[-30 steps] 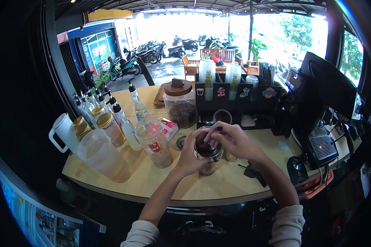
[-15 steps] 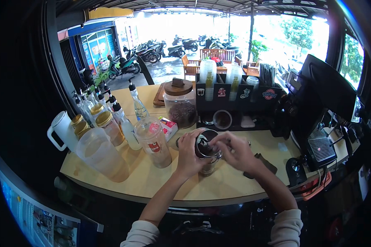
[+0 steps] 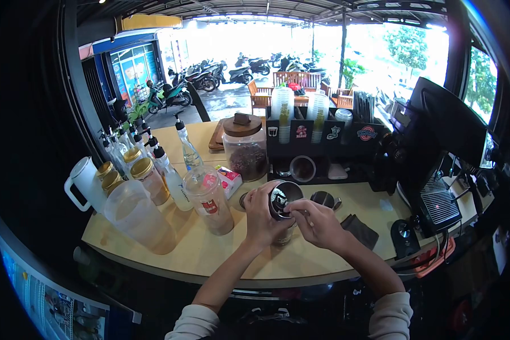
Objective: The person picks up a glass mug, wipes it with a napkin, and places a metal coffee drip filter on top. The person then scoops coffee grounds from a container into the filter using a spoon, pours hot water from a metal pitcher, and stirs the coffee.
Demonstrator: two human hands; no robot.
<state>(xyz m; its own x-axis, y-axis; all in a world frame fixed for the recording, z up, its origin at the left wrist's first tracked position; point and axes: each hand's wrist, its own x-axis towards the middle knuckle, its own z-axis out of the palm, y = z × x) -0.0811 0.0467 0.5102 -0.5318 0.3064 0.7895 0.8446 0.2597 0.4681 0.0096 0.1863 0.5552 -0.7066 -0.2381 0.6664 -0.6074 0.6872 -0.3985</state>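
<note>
My left hand (image 3: 260,216) is wrapped round the side of a dark-rimmed metal cup (image 3: 289,188), tilted so its dark inside shows. At the cup's right rim, my right hand (image 3: 317,224) is closed in a pinch; the thing between its fingers is too small to make out. Below the cup, part of a clear glass (image 3: 283,236) shows. To the left stands a clear plastic cup (image 3: 212,207) with a red label. A metal pitcher (image 3: 323,198) is just beyond my right hand.
A frosted jug (image 3: 139,218), pump bottles (image 3: 175,184) and gold-lidded jars (image 3: 151,178) stand on the left. Behind are a wooden-lidded jar (image 3: 246,158) and a black cup rack (image 3: 345,136). On the right are a dark cloth (image 3: 361,231) and a coffee machine (image 3: 443,198).
My right hand has moved down and right from over the cup to its right rim. The cup has tilted, showing more of its inside. The metal pitcher and cloth have come into clearer view.
</note>
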